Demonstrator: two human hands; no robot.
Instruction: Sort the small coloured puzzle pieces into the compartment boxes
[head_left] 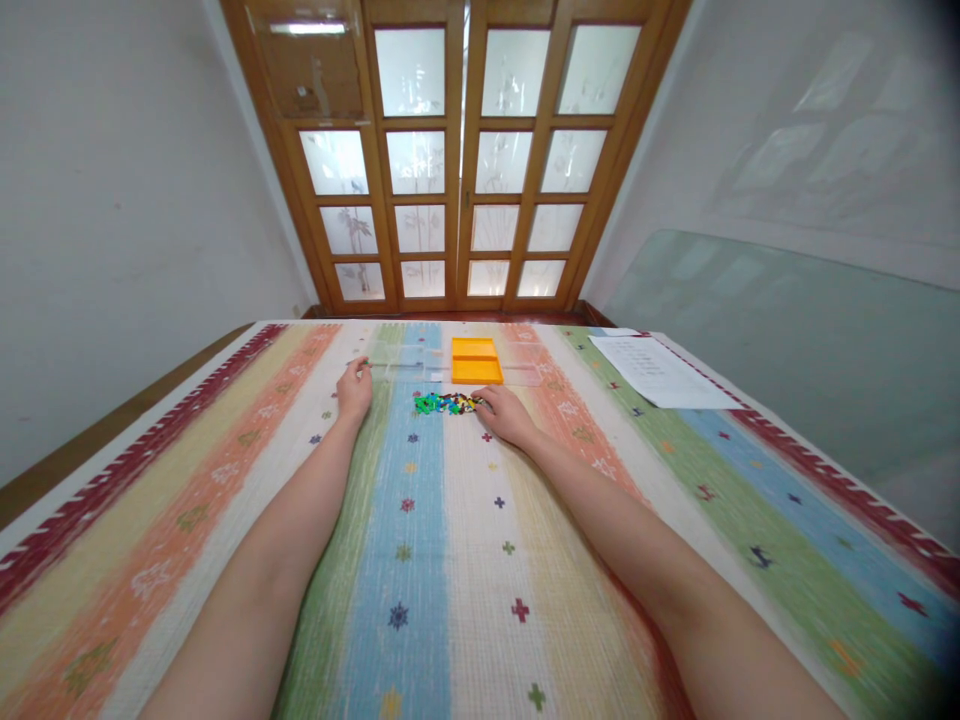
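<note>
A small pile of colourful pieces (448, 404), green, blue, yellow and dark, lies on the striped tablecloth. My right hand (505, 414) is at the right end of this pile, its fingers bent together over the pieces; what they hold, if anything, is too small to tell. To the left, my left hand (355, 388) pinches a tiny greenish piece beside the left end of a clear plastic tray (397, 361). An orange two-part box (477, 371) lies open just behind the pile, with clear tray sections on both sides.
Printed white sheets (660, 372) lie on the right of the table. The patterned tablecloth (420, 580) covers the tabletop. Beyond the far edge stand wooden doors with glass panes (457, 160), and a pale green panel (787, 370) leans at the right wall.
</note>
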